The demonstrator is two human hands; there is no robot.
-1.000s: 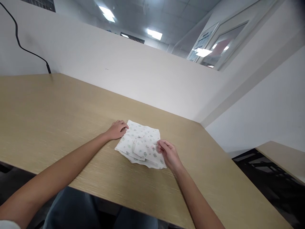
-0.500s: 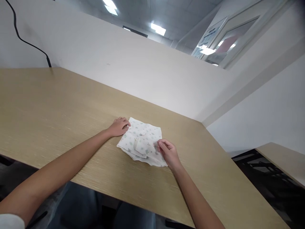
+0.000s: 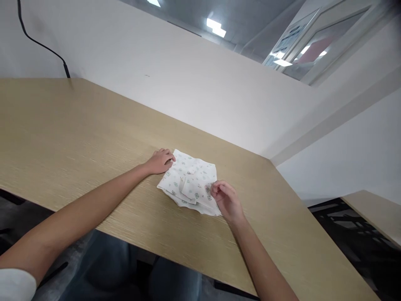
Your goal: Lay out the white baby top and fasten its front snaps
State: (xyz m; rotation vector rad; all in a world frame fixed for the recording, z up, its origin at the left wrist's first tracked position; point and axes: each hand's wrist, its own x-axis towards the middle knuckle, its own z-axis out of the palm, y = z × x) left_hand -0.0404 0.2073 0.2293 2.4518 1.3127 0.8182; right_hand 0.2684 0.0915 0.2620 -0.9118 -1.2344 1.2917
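While the left hand (image 3: 160, 162) lies half-open against the cloth (image 3: 194, 173), the right hand (image 3: 228, 201) curls by its edge — grip unclear

A black cable (image 3: 40, 44) runs down the white wall (image 3: 175, 83) to the back edge of the wooden tabletop (image 3: 78, 121). Above the wall show ceiling lights (image 3: 216, 27) and a framed glass pane (image 3: 338, 31); at the right stands another table (image 3: 376, 211).

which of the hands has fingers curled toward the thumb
The right hand, at the right side of the cloth; the left hand lies flatter, back up, at the cloth's left edge.
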